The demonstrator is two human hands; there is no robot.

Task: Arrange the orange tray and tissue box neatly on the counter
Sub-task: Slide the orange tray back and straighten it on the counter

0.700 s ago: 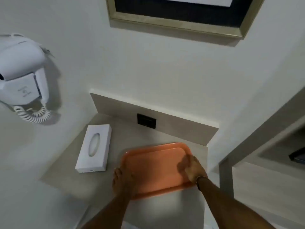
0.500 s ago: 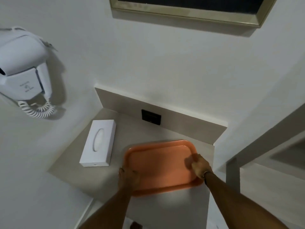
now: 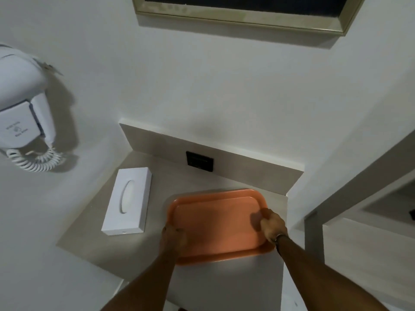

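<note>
An orange tray lies flat on the beige counter, toward its right side. My left hand grips the tray's left rim near the front corner. My right hand grips the right rim, fingers curled over the edge. A white tissue box with an oval slot lies on the counter to the left of the tray, apart from it and angled slightly.
A white wall-mounted hair dryer with a coiled cord hangs at the left. A black socket sits in the backsplash behind the tray. A framed picture hangs above. A grey frame edge stands right of the counter.
The view has shifted slightly, so everything sits a little more to the right in frame. Both hands keep their hold on the tray, which stays in about the same place.
</note>
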